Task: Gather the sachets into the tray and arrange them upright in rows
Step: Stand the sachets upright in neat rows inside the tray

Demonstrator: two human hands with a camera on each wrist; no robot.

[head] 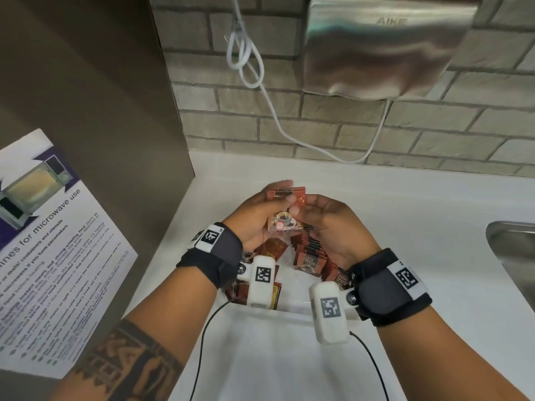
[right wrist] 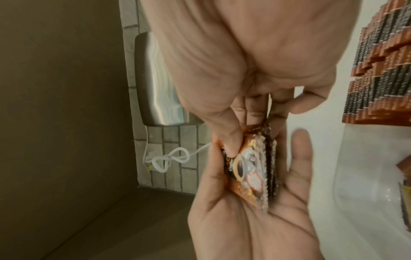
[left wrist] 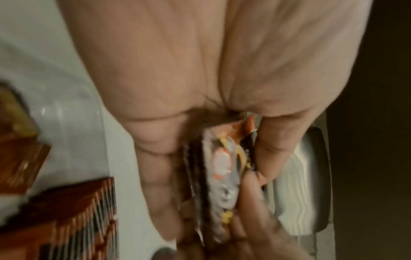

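Pinching from both sides, the fingers (right wrist: 231, 140) of the right hand (head: 333, 224) and those of the left hand (head: 254, 218) were curled round a small stack of sachets (head: 285, 211), held in the air above the tray (head: 289, 309). The left hand cradled the stack from below and behind, thumb over its upper edge, while the right hand's thumb pressed on the front sachet and its other fingers closed on the far side. In the right wrist view that front sachet showed a printed coffee cup and a small round red-and-white mark, with several darker crimped edges packed behind it. The left wrist view was blurred, but the same stack (left wrist: 224, 176) sat edge-on between the two hands. Below the hands, the clear-walled tray rested on the white surface (head: 405, 204) and held more of the task's packets: a row of reddish-brown sachets (head: 309, 250) stood upright, packed face to face on the right side, while loose sachets (head: 272, 247) lay flat and jumbled on the left, partly hidden by the wrist cameras. Further out, a steel sink (head: 512, 247) cut into the surface at the right, a steel hand dryer (head: 385, 47) with a looped white cable (head: 246, 59) hung on the brick wall, and a microwave notice (head: 52, 247) was fixed to the brown panel on the left.
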